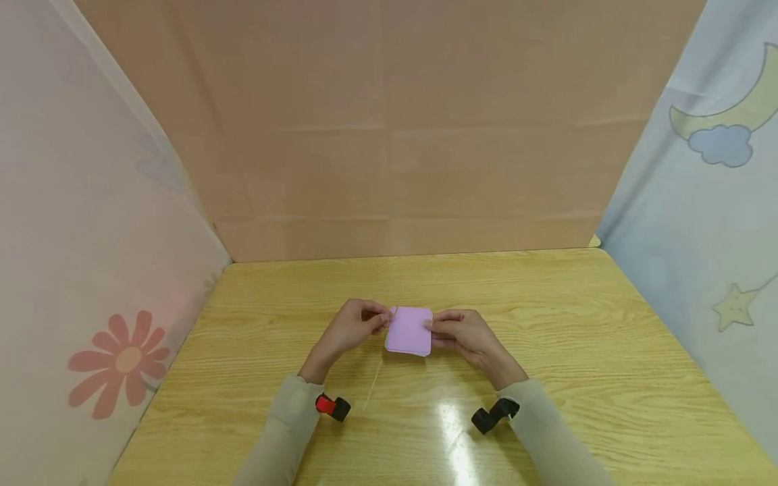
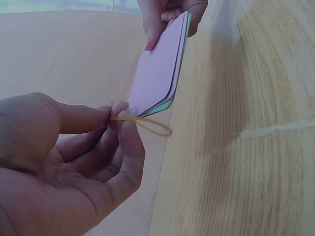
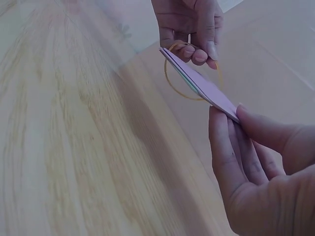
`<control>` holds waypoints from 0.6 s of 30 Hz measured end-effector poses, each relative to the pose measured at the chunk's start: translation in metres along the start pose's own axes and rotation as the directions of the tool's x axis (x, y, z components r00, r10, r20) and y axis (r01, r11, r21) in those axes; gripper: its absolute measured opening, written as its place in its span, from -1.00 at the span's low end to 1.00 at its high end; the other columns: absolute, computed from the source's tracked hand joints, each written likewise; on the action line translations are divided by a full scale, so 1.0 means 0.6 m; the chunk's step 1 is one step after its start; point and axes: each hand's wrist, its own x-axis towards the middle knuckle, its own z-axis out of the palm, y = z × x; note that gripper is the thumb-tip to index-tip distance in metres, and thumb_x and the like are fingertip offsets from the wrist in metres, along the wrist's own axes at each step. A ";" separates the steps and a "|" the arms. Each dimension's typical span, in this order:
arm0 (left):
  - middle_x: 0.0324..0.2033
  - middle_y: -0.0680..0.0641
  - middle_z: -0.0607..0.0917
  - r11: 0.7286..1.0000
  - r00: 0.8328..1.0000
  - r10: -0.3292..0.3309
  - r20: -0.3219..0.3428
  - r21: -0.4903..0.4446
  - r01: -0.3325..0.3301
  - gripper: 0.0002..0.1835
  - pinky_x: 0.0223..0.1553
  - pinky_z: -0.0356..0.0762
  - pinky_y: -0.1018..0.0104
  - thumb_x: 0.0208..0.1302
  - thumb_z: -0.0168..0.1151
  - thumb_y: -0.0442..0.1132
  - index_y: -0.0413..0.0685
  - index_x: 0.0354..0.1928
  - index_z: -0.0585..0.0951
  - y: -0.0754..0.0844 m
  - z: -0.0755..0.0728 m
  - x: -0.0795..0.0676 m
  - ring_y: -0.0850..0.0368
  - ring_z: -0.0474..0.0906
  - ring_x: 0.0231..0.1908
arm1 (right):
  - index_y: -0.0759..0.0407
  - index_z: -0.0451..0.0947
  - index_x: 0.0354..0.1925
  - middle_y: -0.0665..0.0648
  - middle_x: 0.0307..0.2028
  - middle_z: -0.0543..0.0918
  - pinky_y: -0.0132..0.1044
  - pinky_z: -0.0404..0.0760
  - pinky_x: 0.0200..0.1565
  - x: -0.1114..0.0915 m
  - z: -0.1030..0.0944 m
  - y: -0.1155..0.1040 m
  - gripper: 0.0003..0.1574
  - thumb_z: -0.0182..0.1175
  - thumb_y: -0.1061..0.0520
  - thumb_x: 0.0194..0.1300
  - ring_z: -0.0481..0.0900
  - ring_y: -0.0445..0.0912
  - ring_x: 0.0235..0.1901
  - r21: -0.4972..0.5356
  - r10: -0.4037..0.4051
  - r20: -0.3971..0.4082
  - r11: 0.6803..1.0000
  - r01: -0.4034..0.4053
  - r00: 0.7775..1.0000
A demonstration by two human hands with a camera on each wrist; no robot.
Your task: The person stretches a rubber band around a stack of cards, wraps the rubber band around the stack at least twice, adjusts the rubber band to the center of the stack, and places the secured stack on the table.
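A thin stack of square, round-cornered paper sheets [image 1: 410, 331], pink-purple on top with green showing beneath, is held up over the table. My right hand [image 1: 467, 332] grips its right edge, thumb on the top face and fingers underneath. On the opposite side, my left hand [image 1: 357, 324] pinches a yellow rubber band [image 2: 153, 122] between thumb and fingertips, right at the stack's corner. Seen from the right wrist, the band [image 3: 178, 92] forms a wide loop that passes behind the stack. Its course under the sheets is partly hidden.
The wood-grain table [image 1: 255, 351] carries a thin pale streak [image 1: 373, 385] in front of the hands. A plain tan panel [image 1: 389, 169] stands along the back edge. Patterned cloths [image 1: 79, 223] hang at both sides. Each wrist wears a small black camera [image 1: 484, 420].
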 end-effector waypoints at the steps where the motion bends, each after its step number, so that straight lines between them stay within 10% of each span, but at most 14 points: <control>1: -0.17 -0.19 0.80 1.000 1.000 -0.004 0.001 -0.001 0.004 -0.79 0.02 0.77 -0.05 0.54 0.23 -0.29 -0.27 -0.01 0.76 0.001 0.001 0.000 0.13 0.70 -0.20 | 0.26 0.74 -0.21 0.09 -0.26 0.77 -0.27 0.82 -0.14 0.001 0.000 0.000 -0.91 0.32 0.36 0.40 0.81 -0.07 -0.23 0.004 -0.001 -0.002 1.000 0.001 1.000; 18: -0.22 -0.17 0.80 1.000 0.999 0.009 0.034 0.014 -0.009 -0.78 -0.05 0.77 -0.04 0.54 0.23 -0.28 -0.29 -0.02 0.76 0.000 0.009 -0.003 0.18 0.66 -0.29 | 0.23 0.68 -0.18 0.06 -0.26 0.74 -0.27 0.82 -0.14 0.007 0.001 0.004 -0.96 0.34 0.32 0.41 0.79 -0.11 -0.26 0.070 -0.023 -0.033 0.997 0.025 0.999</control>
